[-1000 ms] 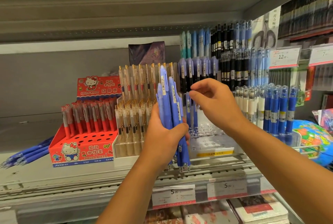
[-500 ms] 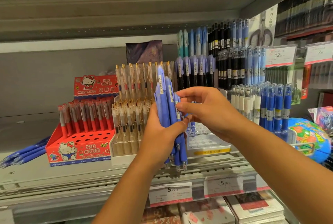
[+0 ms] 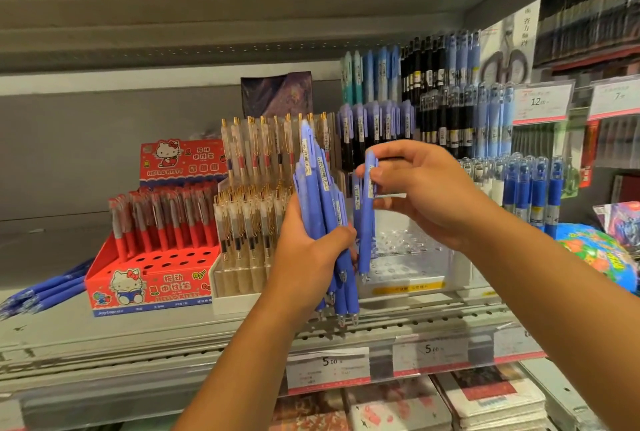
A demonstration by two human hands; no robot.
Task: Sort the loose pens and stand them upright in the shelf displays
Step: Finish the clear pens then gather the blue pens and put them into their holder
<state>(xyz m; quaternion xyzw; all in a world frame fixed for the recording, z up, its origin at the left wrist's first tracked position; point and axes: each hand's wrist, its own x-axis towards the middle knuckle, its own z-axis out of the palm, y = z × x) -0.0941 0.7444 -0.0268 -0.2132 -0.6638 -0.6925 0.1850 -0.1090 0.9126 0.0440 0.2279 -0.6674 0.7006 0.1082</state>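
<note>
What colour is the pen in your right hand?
The pen is matte blue-violet with a white label strip, shown best in the head view.

We see a periwinkle-blue bundle of pens (image 3: 320, 202) and a matching blue single pen (image 3: 364, 240), a red display box (image 3: 152, 288) printed with a white cartoon cat, its red pens (image 3: 166, 222), and frosted pens (image 3: 256, 153) with gold clips.

stand (image 3: 408, 267): on the shelf (image 3: 138, 333).
bundle (image 3: 322, 208): in left hand (image 3: 308, 257), before the stand's left edge.
pen (image 3: 366, 222): in right hand (image 3: 426, 195), tip down over the stand's front left.
rack (image 3: 242, 274): just left of the stand.
Kitty box (image 3: 149, 288): left of the stand, beyond the rack.
loose pens (image 3: 41, 292): flat on the shelf, far left of the stand.
capped pens (image 3: 530, 188): just right of the stand.
price tags (image 3: 327, 366): below the stand.
</note>
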